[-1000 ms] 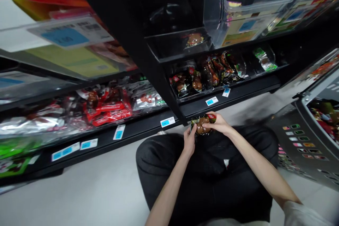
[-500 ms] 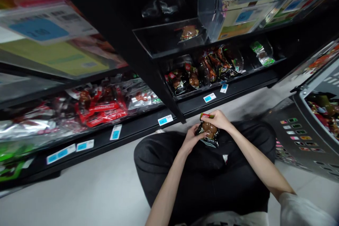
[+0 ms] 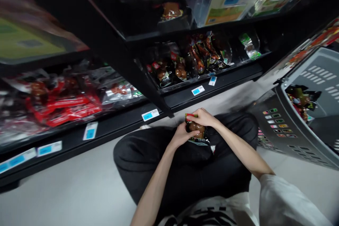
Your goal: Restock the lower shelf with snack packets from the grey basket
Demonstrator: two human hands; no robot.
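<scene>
- The snack packet [image 3: 197, 129], dark film with brown contents showing and a red-and-green top edge, is being held roughly upright between both hands.
- The right hand [image 3: 203, 117] is closing over the top of the snack packet. Its fingers are curling down around the upper edge and gripping it.
- The left hand [image 3: 182, 136] is pressing against the packet's left side. Its thumb is lying across the brown front, so this hand is gripping the packet as well.
- Directly below the packet, the lap [image 3: 185, 173] in black trousers is filling the lower middle of the view. The packet is hanging just above it.
- Below and to the right of the packet, a white sleeve [image 3: 286, 204] is covering the right upper arm.
- Just above and to the left of the packet, a black shelf edge [image 3: 119, 127] is running diagonally. It is carrying a blue price label [image 3: 150, 114].
- Above the packet, behind that edge, a row of dark packets [image 3: 182, 65] with similar brown contents is standing on the shelf.
- Above and to the right of the packet, a green-and-white packet [image 3: 247, 44] is lying apart from that row.
- Far to the left of the packet, red packets [image 3: 66, 104] are lying piled on the shelf, blurred.
- To the right of the packet, well apart, a grey basket [image 3: 291, 130] is standing on the floor and holding more packets.
- Below and to the left of the packet, the pale floor [image 3: 66, 190] is showing.
</scene>
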